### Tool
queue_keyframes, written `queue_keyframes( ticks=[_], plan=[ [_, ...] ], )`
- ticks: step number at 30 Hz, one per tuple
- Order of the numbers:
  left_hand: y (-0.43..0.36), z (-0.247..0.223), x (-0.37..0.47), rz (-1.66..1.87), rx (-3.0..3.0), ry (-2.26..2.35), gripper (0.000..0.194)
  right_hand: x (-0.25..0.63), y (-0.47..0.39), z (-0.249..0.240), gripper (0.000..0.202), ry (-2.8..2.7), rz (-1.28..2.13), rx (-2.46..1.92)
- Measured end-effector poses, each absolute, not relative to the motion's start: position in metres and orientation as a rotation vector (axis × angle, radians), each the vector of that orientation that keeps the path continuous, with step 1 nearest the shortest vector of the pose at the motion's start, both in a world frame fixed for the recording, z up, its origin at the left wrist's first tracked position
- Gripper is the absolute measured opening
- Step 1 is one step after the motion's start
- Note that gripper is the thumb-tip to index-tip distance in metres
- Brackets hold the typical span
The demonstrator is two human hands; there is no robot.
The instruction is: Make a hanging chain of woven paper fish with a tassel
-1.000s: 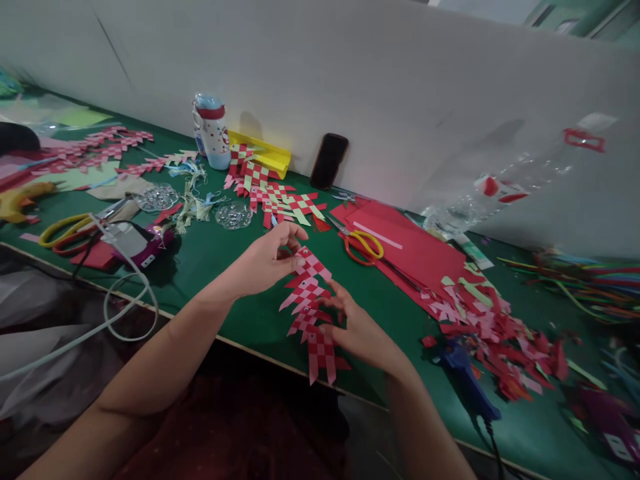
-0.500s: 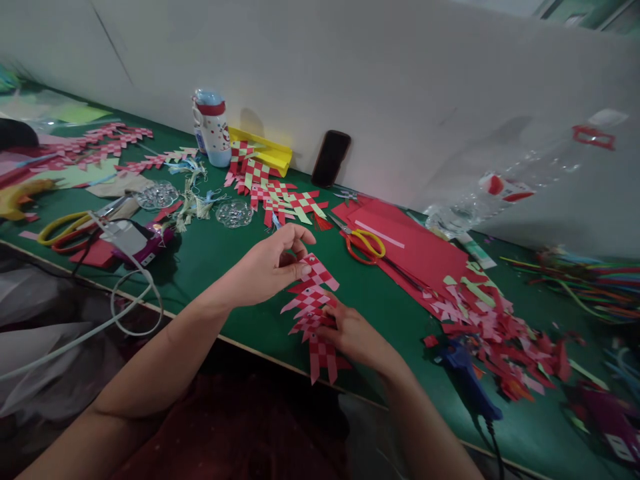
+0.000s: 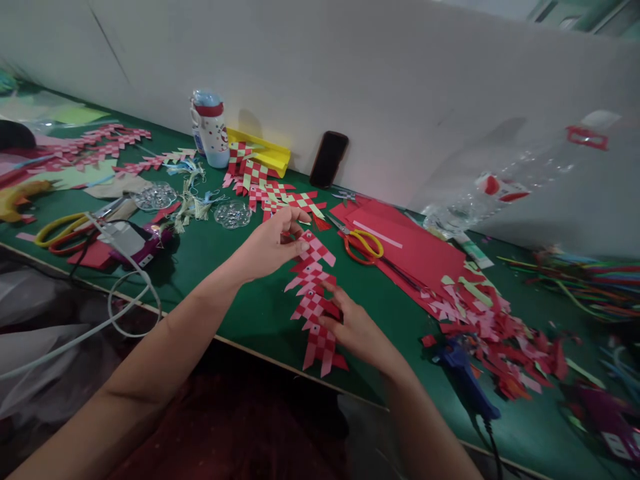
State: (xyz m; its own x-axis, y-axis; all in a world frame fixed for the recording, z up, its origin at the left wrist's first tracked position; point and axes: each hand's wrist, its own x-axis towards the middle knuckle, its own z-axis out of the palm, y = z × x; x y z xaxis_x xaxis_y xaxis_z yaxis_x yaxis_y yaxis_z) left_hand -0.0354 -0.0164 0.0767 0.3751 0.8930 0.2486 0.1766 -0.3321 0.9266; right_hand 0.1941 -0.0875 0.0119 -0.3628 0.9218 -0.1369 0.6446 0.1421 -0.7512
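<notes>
A string of woven red-and-pink paper fish (image 3: 311, 305) hangs down over the near part of the green table, each fish with a small dark eye. Its top fish is pinched between the thumb and fingers of my left hand (image 3: 273, 248). Lower down, my right hand (image 3: 357, 331) has its curled fingers and thumb at the right edge of the string; some fingertips are hidden behind the paper. Behind my left hand lies a pile of red-and-green woven fish (image 3: 257, 175). Scissors with yellow and orange handles (image 3: 363, 245) rest to the right.
Red paper sheets (image 3: 415, 233), paper scraps (image 3: 500, 347) and a blue glue gun (image 3: 467, 377) lie right. A phone (image 3: 329, 159) and plastic bottle (image 3: 495, 187) lean against the wall. Left are a flask (image 3: 214, 133), bead dishes (image 3: 233, 215), tassels (image 3: 195, 200) and more scissors (image 3: 65, 233).
My left hand has risen slightly with the top fish, and the string hangs straighter and more spread out. My right hand's fingers have loosened and slid toward the string's right edge.
</notes>
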Motion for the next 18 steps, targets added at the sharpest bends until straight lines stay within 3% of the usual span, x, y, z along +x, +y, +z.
queue_keyframes(
  ticks=[3, 7, 12, 18],
  plan=[
    [0.007, 0.065, -0.032, 1.021, 1.772, 1.039, 0.034, 0.199, -0.082, 0.008, 0.063, -1.969, 0.978, -1.529],
    [0.011, 0.051, -0.038, 0.982, 1.956, 1.262, 0.045, 0.22, -0.087, 0.0, 0.048, -1.845, 0.639, -1.666],
    [-0.033, 0.018, -0.05, 0.75, 2.24, 1.362, 0.034, 0.222, -0.121, -0.006, 0.031, -1.974, 0.254, -1.59],
    [-0.088, -0.018, -0.044, 0.676, 2.576, 1.228, 0.029, 0.188, -0.145, -0.018, 0.034, -2.309, 0.06, -1.556]
  ],
)
